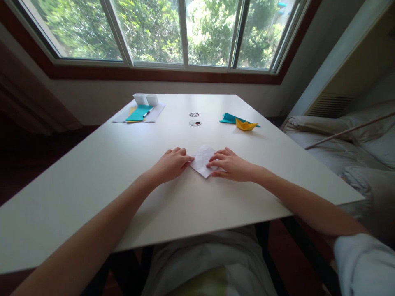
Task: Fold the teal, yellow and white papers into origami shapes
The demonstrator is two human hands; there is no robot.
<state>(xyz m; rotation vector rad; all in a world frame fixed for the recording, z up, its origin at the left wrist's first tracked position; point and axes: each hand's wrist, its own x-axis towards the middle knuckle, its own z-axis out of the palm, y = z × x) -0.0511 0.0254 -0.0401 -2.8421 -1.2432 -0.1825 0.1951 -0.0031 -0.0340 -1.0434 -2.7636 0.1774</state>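
Note:
A small folded piece of white paper (202, 160) lies flat on the white table (123, 172), in a diamond shape. My left hand (171, 163) rests palm down at its left corner, fingertips touching the paper's edge. From the other side my right hand (230, 164) presses its fingers onto the paper's right part. Both hands hold the paper down against the tabletop.
A yellow paper boat (246, 124) sits on a teal sheet (230, 118) at the back right. At the back left lie white and teal sheets (139, 113) with a pen, and two small white cups (145, 99). Two round cable holes (194, 119) sit mid-table. A bed with bedding (354, 148) is to the right.

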